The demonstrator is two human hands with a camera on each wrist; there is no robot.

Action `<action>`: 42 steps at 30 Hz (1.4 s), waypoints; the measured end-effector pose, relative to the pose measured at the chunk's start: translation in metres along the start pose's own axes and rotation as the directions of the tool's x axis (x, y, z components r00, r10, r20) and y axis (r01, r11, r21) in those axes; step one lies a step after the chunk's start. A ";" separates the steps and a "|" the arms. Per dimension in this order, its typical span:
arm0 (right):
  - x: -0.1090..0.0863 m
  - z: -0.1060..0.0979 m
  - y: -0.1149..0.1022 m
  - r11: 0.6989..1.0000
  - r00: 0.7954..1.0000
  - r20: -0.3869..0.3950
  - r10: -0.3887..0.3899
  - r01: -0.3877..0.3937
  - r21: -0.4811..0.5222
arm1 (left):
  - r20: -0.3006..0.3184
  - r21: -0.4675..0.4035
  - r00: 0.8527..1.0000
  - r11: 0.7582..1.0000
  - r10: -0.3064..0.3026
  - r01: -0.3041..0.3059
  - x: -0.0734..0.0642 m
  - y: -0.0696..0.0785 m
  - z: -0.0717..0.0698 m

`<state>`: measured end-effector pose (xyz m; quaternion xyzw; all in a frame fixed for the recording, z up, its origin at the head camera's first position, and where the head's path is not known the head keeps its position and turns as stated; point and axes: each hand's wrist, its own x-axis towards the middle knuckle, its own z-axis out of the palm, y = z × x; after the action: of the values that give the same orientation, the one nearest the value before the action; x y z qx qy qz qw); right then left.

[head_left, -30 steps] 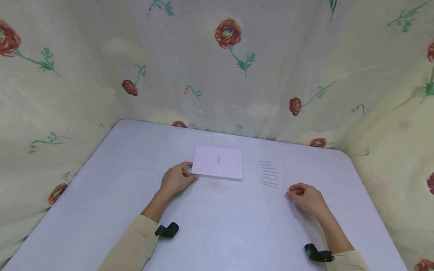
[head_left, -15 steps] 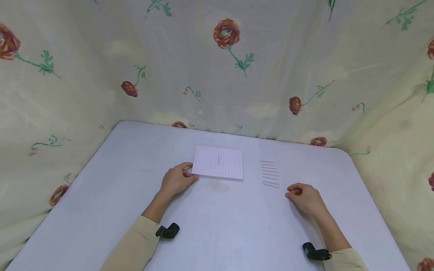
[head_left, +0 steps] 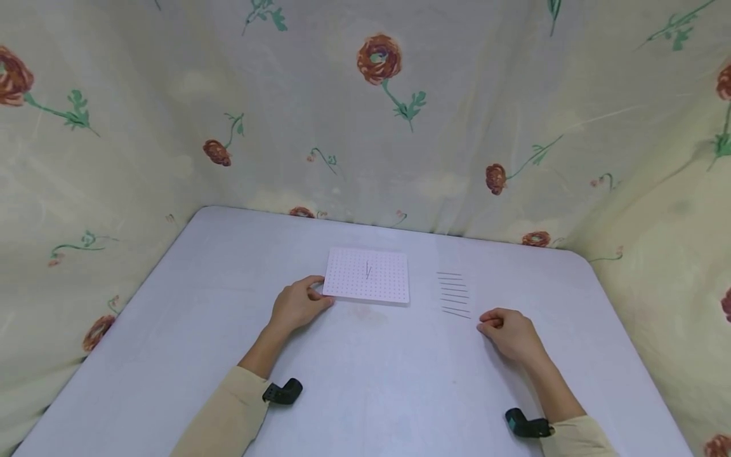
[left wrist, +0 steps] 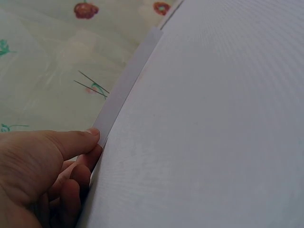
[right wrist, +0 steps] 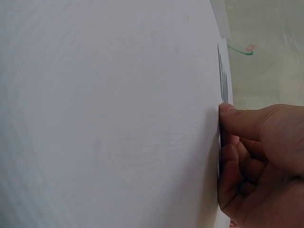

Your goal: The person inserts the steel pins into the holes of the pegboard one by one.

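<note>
My left hand (head_left: 297, 304) grips the near left corner of a white board with rows of small holes (head_left: 348, 276). In the left wrist view, the thumb lies along the edge of the board (left wrist: 128, 85). Two thin dark pins (head_left: 368, 271) stand up from the board's middle, leaning slightly apart. To the right of the board, several loose thin metal pins (head_left: 454, 290) lie on the table in a column, roughly parallel. My right hand (head_left: 514, 333) is low at the table just right of the nearest pin, thumb and forefinger slightly apart, with nothing visible between them.
The white table (head_left: 365, 381) has rounded far corners. A curtain with a flower print (head_left: 297, 95) hangs close behind it and along both sides. Each wrist carries a black camera, one on the left (head_left: 282, 391) and one on the right (head_left: 528, 424).
My right hand has slid slightly left, closer to the loose pins. The left hand, the board and the pins have stayed in place; the head view has shifted a little.
</note>
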<state>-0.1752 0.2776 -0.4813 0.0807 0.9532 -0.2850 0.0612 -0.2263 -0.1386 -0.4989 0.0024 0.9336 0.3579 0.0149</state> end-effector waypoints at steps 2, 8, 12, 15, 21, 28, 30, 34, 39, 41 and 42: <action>0.001 0.001 -0.001 1.000 1.000 -0.003 -0.002 0.002 -0.009 | 0.001 -0.001 1.000 1.000 0.001 -0.001 0.000 0.000 0.000; 0.003 0.005 -0.007 1.000 1.000 -0.013 -0.007 0.007 -0.015 | -0.004 0.008 1.000 1.000 -0.002 0.002 -0.001 0.000 0.000; 0.004 0.006 -0.008 1.000 1.000 -0.016 0.000 0.000 -0.013 | -0.006 0.011 1.000 1.000 -0.006 0.006 -0.002 0.001 0.000; 0.005 0.007 -0.010 1.000 1.000 -0.017 0.001 -0.001 -0.015 | -0.007 0.015 1.000 1.000 -0.004 0.005 -0.001 0.001 -0.001; 0.005 0.011 -0.018 1.000 1.000 -0.019 -0.009 0.009 -0.012 | -0.005 0.003 1.000 1.000 -0.001 0.001 -0.001 0.000 -0.001; 0.005 0.012 -0.022 0.999 0.999 -0.024 -0.032 0.031 -0.023 | -0.005 0.000 1.000 1.000 -0.005 0.005 -0.001 0.001 -0.001; 0.006 0.013 -0.022 0.999 0.999 -0.027 -0.044 0.043 -0.031 | -0.009 0.000 1.000 1.000 -0.003 0.003 -0.001 0.001 -0.001; 0.008 0.012 -0.022 0.997 0.998 -0.014 -0.058 0.057 -0.057 | -0.003 -0.001 1.000 1.000 -0.001 0.001 -0.001 0.002 -0.003; 0.010 0.008 -0.023 0.992 0.996 0.038 -0.078 0.081 -0.099 | 0.003 -0.001 1.000 1.000 -0.009 0.009 -0.003 0.003 -0.003; 0.011 0.007 -0.024 0.989 0.995 0.055 -0.086 0.092 -0.115 | 0.002 0.001 1.000 1.000 -0.010 0.010 -0.004 0.004 -0.003; 0.011 0.006 -0.024 0.987 0.994 0.061 -0.091 0.098 -0.124 | 0.001 0.004 1.000 1.000 -0.009 0.009 -0.004 0.004 -0.003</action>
<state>-0.1903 0.2558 -0.4755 0.0235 0.9701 -0.2285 0.0787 -0.2226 -0.1375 -0.4944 -0.0018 0.9343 0.3560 0.0170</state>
